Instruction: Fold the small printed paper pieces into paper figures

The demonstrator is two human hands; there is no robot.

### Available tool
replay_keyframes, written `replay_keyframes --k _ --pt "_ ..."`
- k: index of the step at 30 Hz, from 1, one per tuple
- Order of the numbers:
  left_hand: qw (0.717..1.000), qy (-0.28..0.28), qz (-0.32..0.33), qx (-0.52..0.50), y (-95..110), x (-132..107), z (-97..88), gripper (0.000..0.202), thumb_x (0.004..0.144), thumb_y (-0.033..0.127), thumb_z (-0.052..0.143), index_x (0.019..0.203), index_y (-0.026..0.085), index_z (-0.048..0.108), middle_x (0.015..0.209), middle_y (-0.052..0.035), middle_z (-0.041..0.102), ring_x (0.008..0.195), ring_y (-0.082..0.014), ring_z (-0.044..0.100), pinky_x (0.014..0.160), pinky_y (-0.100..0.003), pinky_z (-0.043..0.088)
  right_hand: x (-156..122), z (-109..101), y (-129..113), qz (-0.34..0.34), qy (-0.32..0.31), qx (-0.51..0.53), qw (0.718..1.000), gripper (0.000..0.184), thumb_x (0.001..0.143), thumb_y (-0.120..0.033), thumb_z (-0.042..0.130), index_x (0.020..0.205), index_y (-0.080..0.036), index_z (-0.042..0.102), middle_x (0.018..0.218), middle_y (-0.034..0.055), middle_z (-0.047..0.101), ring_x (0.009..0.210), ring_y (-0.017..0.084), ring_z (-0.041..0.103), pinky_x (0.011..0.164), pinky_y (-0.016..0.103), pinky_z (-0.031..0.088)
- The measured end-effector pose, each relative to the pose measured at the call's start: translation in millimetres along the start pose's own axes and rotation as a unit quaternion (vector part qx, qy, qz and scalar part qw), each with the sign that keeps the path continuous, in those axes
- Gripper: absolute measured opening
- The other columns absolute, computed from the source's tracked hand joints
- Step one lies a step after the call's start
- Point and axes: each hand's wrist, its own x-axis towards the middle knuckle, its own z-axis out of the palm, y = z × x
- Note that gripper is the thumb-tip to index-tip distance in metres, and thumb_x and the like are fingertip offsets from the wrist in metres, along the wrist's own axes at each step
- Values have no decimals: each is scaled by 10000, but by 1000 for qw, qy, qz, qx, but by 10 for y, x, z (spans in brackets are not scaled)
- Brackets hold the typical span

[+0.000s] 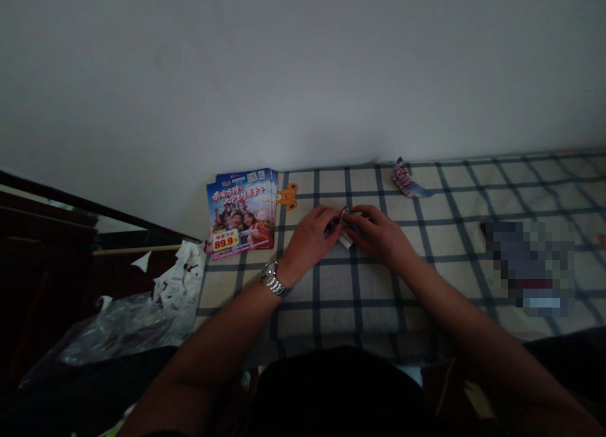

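My left hand (pixel 310 238) and right hand (pixel 379 235) pinch a folded paper (pixel 347 230), seemingly half-formed. One finished piece (pixel 406 179) lies at 1 o'clock; the flyer stack (pixel 241 213) at 10 o'clock looks untouched.

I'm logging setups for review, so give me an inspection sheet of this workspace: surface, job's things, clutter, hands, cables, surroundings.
Surface: checked cloth, pale with dark lines.
Job's things: small folded paper pinched between both hands.
Clutter: stack of flyers at far left; orange cut-out beside it; colourful folded paper near the wall; plastic bag with paper scraps off the left edge.
Hands: left hand, watch on wrist, and right hand both closed on the small folded paper.
Cables: nothing seen.
Surroundings: plain white wall; dark furniture at left.
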Motion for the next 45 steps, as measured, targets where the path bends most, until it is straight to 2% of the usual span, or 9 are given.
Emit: replay_keyframes --k 6,11,15,21,26,34,45 --pt "1000 0 -2 14 10 -8 -5 188 1001 216 659 1187 214 632 1104 -45 652 999 -188 660 882 -344 575 -11 -4 19 -10 6 30 999 273 1038 -326 587 1293 -255 653 1332 150 648 1135 284 686 976 472 609" --pt "999 -6 -8 45 8 -10 -16 215 996 285 691 1196 222 645 1142 -51 656 1043 -208 657 896 -356 568 -9 -53 9 0 13 72 997 190 1035 -257 565 1215 -259 624 1304 123 665 1200 271 675 1028 462 586" --pt "1000 -13 -4 28 -5 -1 -21 189 993 286 700 1168 228 662 1143 -41 652 1064 -204 652 909 -357 564 -9 -71 14 23 29 96 995 198 1027 -234 564 1220 -266 593 1215 103 697 1126 260 700 974 442 599" --pt "1000 -15 19 -3 -17 7 -17 175 996 267 694 1163 216 675 1137 -51 644 1078 -199 644 954 -365 562 -25 -19 87 64 34 111 991 256 1005 -286 603 1259 -251 609 1092 85 713 894 230 717 824 391 612" --pt "999 -27 38 8 -32 5 2 209 973 236 718 1175 211 669 1177 -62 642 1114 -217 639 984 -395 566 -17 2 120 119 48 155 980 288 989 -311 637 1266 -233 641 1081 76 752 884 224 731 834 387 605" --pt "997 -34 67 -4 -44 0 19 240 966 217 721 1198 230 661 1201 -52 647 1124 -212 645 989 -394 574 -8 3 133 154 52 150 975 228 939 -337 710 1136 -224 728 947 61 761 809 218 723 756 366 599" --pt "997 -42 67 -25 -50 -6 29 230 989 240 695 1216 233 658 1204 -55 643 1124 -203 650 995 -393 579 -15 25 148 158 46 169 972 220 922 -329 723 1119 -232 738 958 59 764 840 223 730 782 380 603"
